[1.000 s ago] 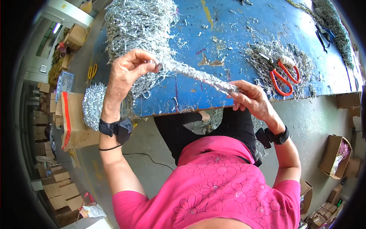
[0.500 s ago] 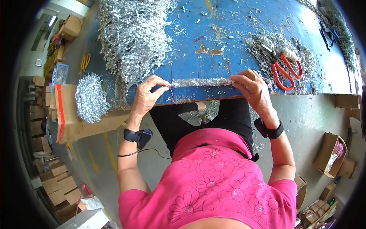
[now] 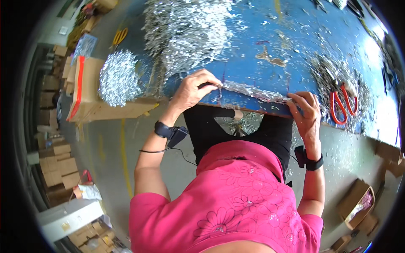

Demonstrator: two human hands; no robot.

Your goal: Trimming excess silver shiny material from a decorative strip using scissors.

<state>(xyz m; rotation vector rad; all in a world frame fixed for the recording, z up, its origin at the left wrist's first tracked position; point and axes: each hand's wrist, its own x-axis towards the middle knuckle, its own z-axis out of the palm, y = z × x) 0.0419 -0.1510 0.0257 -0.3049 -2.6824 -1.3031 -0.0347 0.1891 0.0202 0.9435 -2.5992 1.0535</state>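
At the near edge of the blue worktable [image 3: 270, 38], the left hand [image 3: 192, 90] and the right hand [image 3: 306, 114] hold the two ends of a short length of silver tinsel garland [image 3: 253, 90]. The left hand is closed, its fingertips pinched on the garland's left end; the right hand is curled shut over the right end, fingers folded across the table edge. The garland lies stretched between them, flat along the table's front rim and touching the painted surface. Each wrist carries a black band. Beyond the left hand, a large heap of loose silver tinsel [image 3: 185, 29] covers the far left of the table. Left of that, a round silver tinsel ball [image 3: 118, 78] rests on a cardboard box with a red stripe [image 3: 86, 95], just beside the table corner. Near the right hand, red-handled scissors [image 3: 344, 105] lie among scattered silver scraps. Yellow-handled scissors [image 3: 119, 36] lie at the far left. Cardboard boxes [image 3: 358, 202] stand on the grey floor to the right.
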